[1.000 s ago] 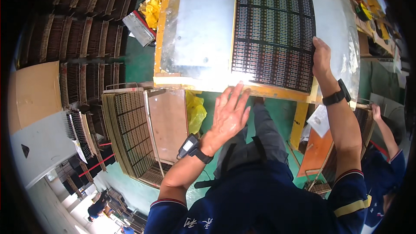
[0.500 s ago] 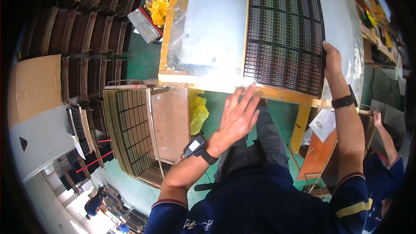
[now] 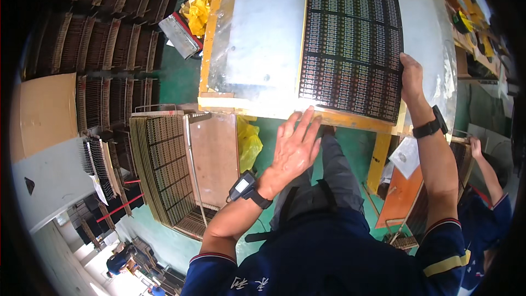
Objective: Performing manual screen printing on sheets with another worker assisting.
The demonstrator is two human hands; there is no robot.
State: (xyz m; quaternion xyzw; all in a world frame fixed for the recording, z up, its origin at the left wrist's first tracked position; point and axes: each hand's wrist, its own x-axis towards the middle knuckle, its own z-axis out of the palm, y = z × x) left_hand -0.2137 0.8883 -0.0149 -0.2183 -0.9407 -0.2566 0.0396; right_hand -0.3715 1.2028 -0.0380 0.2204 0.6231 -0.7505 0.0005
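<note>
A dark sheet (image 3: pixel 350 38) printed with rows of small repeated coloured shapes lies on the pale top of a worktable (image 3: pixel 257 27) in front of me. My left hand (image 3: pixel 296 145) is at the table's near edge, by the sheet's lower left corner. Its fingers are stretched out and slightly spread, holding nothing. At the sheet's right edge my right hand (image 3: pixel 412 77) has its fingers bent against the border, gripping it; the undersides of those fingers are hidden. A watch-like device is strapped on each wrist.
A wire rack (image 3: pixel 164 167) with stacked panels stands left of the table, and more drying racks (image 3: pixel 98 38) fill the far left. Yellow plastic (image 3: pixel 249 142) hangs below the table. At the right another person's arm (image 3: pixel 487 164) reaches in beside an orange board (image 3: pixel 402 194).
The table and sheet sit slightly farther left in the picture, and both hands have shifted a little left with them. Their contact with the table and sheet looks the same.
</note>
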